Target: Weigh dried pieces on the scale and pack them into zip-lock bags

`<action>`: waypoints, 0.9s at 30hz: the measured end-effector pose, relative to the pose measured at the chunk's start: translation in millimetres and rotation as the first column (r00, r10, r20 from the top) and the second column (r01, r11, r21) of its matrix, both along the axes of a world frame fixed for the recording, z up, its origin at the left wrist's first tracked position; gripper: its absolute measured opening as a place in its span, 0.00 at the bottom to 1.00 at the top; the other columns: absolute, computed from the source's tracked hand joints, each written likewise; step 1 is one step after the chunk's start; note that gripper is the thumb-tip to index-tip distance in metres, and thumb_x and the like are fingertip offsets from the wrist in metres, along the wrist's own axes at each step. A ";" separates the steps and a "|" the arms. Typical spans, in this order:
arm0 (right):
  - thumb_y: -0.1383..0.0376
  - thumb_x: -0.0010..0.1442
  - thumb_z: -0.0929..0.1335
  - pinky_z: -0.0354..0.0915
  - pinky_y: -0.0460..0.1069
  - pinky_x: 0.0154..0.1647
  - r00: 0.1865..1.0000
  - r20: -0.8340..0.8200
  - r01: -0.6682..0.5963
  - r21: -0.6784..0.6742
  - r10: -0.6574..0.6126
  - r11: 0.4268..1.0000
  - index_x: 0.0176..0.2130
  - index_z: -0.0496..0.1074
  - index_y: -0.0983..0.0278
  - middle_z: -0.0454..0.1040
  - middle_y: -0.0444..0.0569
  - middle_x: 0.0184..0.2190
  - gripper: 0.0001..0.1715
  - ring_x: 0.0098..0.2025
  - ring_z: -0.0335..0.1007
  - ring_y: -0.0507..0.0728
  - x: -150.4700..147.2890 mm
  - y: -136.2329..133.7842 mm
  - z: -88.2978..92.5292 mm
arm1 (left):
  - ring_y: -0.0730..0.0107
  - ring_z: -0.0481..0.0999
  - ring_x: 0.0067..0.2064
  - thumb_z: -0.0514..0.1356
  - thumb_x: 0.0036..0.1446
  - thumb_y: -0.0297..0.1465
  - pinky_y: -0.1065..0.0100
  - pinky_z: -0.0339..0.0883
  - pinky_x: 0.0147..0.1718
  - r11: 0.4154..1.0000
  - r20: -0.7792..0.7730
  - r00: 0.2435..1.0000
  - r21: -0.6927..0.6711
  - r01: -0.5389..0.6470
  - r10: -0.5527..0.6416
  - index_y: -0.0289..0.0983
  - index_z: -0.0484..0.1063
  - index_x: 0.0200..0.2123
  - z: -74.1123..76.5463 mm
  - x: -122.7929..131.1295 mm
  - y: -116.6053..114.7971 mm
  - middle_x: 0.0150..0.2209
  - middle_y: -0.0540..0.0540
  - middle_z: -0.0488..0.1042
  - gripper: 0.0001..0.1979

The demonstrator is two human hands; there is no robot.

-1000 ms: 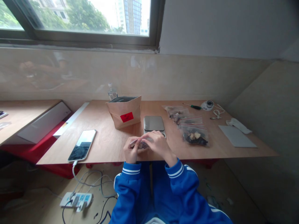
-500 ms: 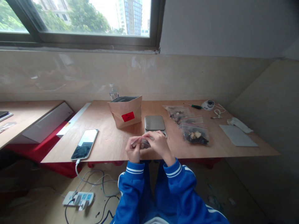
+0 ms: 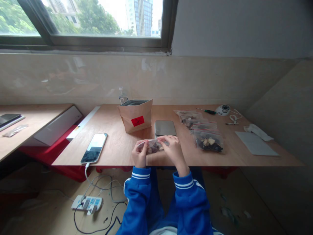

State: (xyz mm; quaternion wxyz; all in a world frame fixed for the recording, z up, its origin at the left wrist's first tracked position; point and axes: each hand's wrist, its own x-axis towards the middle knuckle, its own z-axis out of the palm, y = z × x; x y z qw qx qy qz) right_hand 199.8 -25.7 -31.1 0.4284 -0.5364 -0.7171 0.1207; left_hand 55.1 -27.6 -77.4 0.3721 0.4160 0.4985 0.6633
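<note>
A clear zip bag (image 3: 154,147) with dark pieces inside is stretched between my hands at the table's front edge. My left hand (image 3: 140,153) pinches the left end of its top seam. The fingers of my right hand (image 3: 171,148) are closed on the seam farther right. Just behind the bag lies a flat silver scale (image 3: 165,128), its front partly hidden by my right hand. A brown paper pouch (image 3: 135,119) with a red label stands with its mouth open, behind and left of the scale. Several filled zip bags (image 3: 209,142) lie in a row to the right.
A phone (image 3: 94,148) on a charging cable lies at the left, above a power strip (image 3: 87,204) on the floor. Farther right are a screwdriver (image 3: 210,112), a white dome camera (image 3: 222,110) and a white sheet (image 3: 256,143). A bottle (image 3: 123,96) stands behind the pouch.
My hands have moved apart along the bag's top, with the right hand shifting right. More of the bag now shows between them. The whole view has shifted slightly.
</note>
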 end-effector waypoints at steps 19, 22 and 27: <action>0.56 0.52 0.72 0.72 0.52 0.40 0.708 -0.706 -0.194 -0.163 0.023 0.967 0.30 0.77 0.64 0.80 0.48 0.28 0.13 0.34 0.77 0.58 11.8 -6.9 -12.7 | 0.73 0.73 0.25 0.68 0.43 0.40 0.71 0.66 0.26 0.998 0.190 0.980 -0.015 0.057 -0.053 0.33 0.77 0.27 0.0 2.4 1.7 0.22 0.49 0.75 0.14; 0.57 0.53 0.72 0.72 0.50 0.39 0.735 -0.677 -0.077 -0.143 -0.041 0.987 0.30 0.77 0.64 0.80 0.48 0.27 0.11 0.33 0.77 0.57 16.3 -11.5 -6.4 | 0.72 0.73 0.25 0.68 0.45 0.40 0.70 0.67 0.26 0.996 0.172 0.981 -0.002 0.093 -0.091 0.33 0.77 0.27 1.7 11.0 -0.9 0.22 0.49 0.75 0.14; 0.55 0.53 0.71 0.72 0.53 0.42 0.721 -0.693 -0.160 -0.196 -0.021 0.967 0.31 0.78 0.64 0.81 0.49 0.31 0.14 0.37 0.78 0.58 25.5 -14.1 -6.2 | 0.69 0.76 0.31 0.66 0.48 0.39 0.68 0.70 0.33 0.993 0.147 0.986 0.096 0.063 -0.077 0.34 0.78 0.30 3.8 24.9 -1.5 0.28 0.46 0.77 0.12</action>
